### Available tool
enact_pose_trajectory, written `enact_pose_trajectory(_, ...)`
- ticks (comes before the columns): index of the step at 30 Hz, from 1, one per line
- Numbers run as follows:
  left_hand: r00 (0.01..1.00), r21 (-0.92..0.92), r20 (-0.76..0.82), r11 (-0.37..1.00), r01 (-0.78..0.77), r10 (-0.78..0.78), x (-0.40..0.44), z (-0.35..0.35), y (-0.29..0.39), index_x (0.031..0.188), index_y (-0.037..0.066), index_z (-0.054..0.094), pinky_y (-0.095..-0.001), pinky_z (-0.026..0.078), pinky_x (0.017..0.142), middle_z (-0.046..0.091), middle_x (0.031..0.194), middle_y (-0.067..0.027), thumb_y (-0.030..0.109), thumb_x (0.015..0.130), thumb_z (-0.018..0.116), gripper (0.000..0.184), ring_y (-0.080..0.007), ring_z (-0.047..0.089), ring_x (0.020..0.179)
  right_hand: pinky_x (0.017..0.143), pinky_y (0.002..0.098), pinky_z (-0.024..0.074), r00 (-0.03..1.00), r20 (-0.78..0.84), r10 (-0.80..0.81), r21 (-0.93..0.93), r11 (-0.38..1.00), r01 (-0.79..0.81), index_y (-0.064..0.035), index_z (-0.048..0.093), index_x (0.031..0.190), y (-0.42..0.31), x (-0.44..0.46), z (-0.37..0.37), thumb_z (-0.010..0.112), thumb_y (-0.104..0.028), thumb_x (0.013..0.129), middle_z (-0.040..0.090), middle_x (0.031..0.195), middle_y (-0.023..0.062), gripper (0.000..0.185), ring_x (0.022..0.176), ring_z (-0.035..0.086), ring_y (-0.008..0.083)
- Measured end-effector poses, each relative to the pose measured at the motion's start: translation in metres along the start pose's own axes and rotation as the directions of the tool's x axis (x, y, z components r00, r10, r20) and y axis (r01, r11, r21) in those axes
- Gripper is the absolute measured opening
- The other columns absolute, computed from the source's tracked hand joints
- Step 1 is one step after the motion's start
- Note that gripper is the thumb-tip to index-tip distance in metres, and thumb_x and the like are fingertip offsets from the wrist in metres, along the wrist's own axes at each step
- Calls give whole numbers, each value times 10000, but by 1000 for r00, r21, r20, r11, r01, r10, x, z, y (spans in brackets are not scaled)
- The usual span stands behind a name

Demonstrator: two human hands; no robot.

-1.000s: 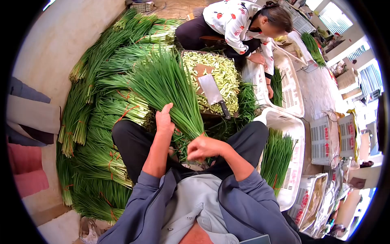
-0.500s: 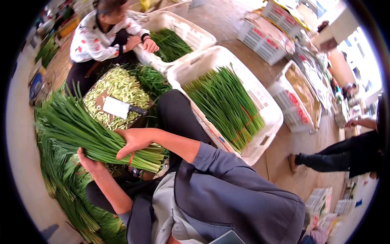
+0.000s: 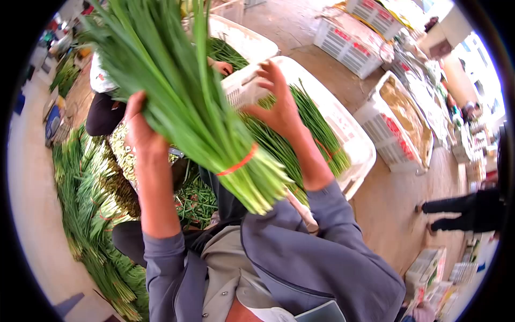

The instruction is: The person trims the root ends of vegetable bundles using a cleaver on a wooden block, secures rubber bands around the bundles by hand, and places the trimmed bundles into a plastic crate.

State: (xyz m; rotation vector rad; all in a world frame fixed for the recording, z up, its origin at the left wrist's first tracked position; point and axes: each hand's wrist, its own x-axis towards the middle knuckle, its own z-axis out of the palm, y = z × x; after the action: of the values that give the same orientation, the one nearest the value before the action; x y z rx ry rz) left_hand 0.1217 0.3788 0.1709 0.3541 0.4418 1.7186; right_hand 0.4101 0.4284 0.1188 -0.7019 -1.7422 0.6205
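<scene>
My left hand (image 3: pixel 146 131), upper left, fingers partly hidden, braced garlic chives (image 3: pixel 185 102), likely against flopping; my right hand (image 3: pixel 282 111) splayed its fingers.

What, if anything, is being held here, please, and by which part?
The left hand holds the green bunch by its leafy part, above the red band; the right hand is open and empty.

We note crate (image 3: pixel 366 155) in white plastic, smooth, slightly glossy; jacket sleeves (image 3: pixel 163 268) in matt grey cloth; leaves of held bundle (image 3: pixel 177 91) smooth with a soft sheen; wall (image 3: pixel 32 214) matt; floor (image 3: pixel 375 231) dull, brown, its material unclear to us
</scene>
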Motion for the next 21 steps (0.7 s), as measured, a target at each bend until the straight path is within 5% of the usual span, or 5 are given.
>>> enact_pose_trajectory(4, 965, -90, -177, 979, 182, -196, -10, 76, -100, 1356, -21, 512, -521, 441, 1113, 610, 1325, -204, 277, 961, 559, 497, -338, 592, 1215, 1199, 491, 317, 968, 68, -240, 38, 971, 238, -40, 204, 1602, 14, -16, -14, 907, -311, 755, 313, 1605, 214, 1134, 1490, 316, 336)
enact_pose_trajectory(8, 725, 1, 296, 759, 651, -622, -52, 78, -162, 1433, -36, 450, -545, 398, 1129, 555, 1418, -201, 565, 981, 569, 762, -340, 530, 1318, 1222, 638, 160, 981, -72, -179, 734, 657, 173, -56, 152, 1622, -16, -8, -117, 477, -722, 931, 188, 1675, 181, 1014, 1534, 179, 405)
enact_pose_trajectory(11, 436, 411, 437, 607, 681, -786, -79, 25, -142, 1497, -46, 395, -539, 413, 1123, 522, 1460, -259, 609, 964, 588, 867, -384, 546, 1332, 1104, 526, 396, 965, -246, -90, 210, 967, 144, 13, 289, 1554, -45, -11, -168, 703, -466, 871, 443, 1501, 206, 932, 1346, 472, 342)
enact_pose_trajectory(15, 710, 667, 222, 635, 390, -668, -73, -46, -56, 1490, -32, 418, -509, 496, 1051, 590, 1378, -282, 510, 958, 653, 795, -409, 647, 1195, 1011, 396, 499, 866, -108, 489, -115, 859, -499, 36, 477, 1412, -66, 3, -182, 854, -231, 742, 631, 1290, 180, 813, 1166, 632, 252)
enact_pose_trajectory(21, 984, 574, -176, 809, 131, -35, -106, -147, 77, 1453, -4, 465, -489, 538, 1015, 626, 1346, -223, 375, 1017, 598, 593, -365, 670, 1160, 1024, 417, 481, 539, 255, 803, -493, 588, -641, -3, 463, 1436, 153, -44, -41, 828, -341, 725, 640, 1293, 244, 868, 1195, 632, 362)
